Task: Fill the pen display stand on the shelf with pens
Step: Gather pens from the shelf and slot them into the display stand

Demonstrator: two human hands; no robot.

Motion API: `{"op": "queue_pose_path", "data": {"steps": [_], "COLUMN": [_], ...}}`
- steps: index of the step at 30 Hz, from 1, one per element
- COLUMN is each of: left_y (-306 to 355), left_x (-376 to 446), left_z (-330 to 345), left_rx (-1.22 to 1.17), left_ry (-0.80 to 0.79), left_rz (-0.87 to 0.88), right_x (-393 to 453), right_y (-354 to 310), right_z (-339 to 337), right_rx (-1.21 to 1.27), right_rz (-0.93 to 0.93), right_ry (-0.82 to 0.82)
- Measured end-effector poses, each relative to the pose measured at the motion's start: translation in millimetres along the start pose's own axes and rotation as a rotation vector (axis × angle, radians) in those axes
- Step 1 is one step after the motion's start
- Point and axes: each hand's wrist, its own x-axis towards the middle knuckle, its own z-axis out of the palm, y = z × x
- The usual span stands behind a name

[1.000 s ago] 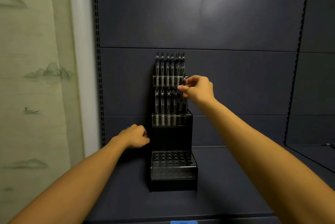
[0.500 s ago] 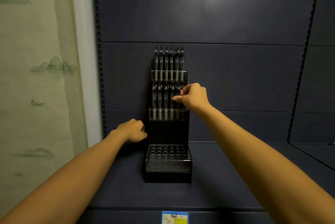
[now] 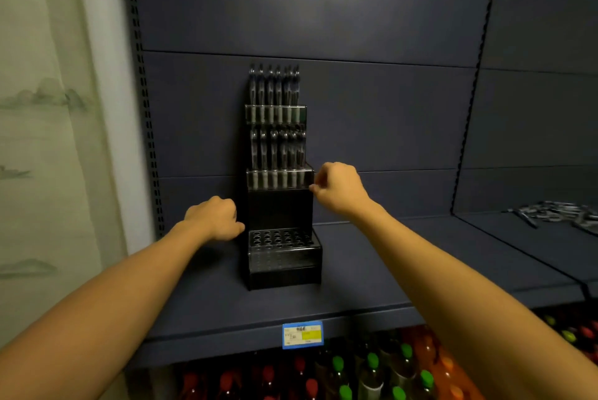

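Centre frame: pen display stand [image 3: 281, 205], upper two tiers filled, bottom tier empty. Right hand [image 3: 338, 187] curled, empty; left hand [image 3: 215, 217] curled, braces stand. Next: fetch loose pens [image 3: 556, 212], far right.

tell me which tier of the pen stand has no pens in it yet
The bottom tier of the pen display stand: its round holes are all open, while the top tier and middle tier each hold a row of upright pens.

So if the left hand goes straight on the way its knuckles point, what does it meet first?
Most likely the left side wall of the stand. The left hand is curled right beside it, just above the bottom tier; depth is unclear, so it may already touch.
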Motion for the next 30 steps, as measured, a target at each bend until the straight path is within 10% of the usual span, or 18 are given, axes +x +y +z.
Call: {"op": "queue_pose_path", "data": {"steps": [30], "left_y": [349], "left_x": [14], "left_z": [18], "left_rx": [-0.113], "left_ry": [0.034], "left_rz": [0.654], "right_x": [-140], "right_y": [226], "right_z": [-169], "right_rx": [-0.475], "right_rz": [0.373], "right_ry": [-0.172]}}
